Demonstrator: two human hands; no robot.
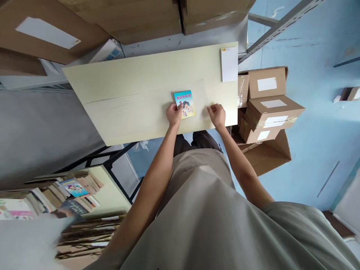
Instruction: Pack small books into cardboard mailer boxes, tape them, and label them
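Booklet (185,104) with a blue cartoon cover lies flat near the front edge of the desk (126,97), seemingly on a faint clear film (203,93). The left hand (174,114) has its grip closed on the booklet's near left corner. The right hand (217,115) curls just beside it; whether it pinches the film I cannot tell. This looks like squaring the booklet up, so any next move needs that corner held steady.

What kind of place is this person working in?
Probably a book stockroom or packing area. Labelled cardboard boxes are stacked beside the pale table, piles of books lie on a lower surface nearby, and the left hand holds a small picture book on the table.
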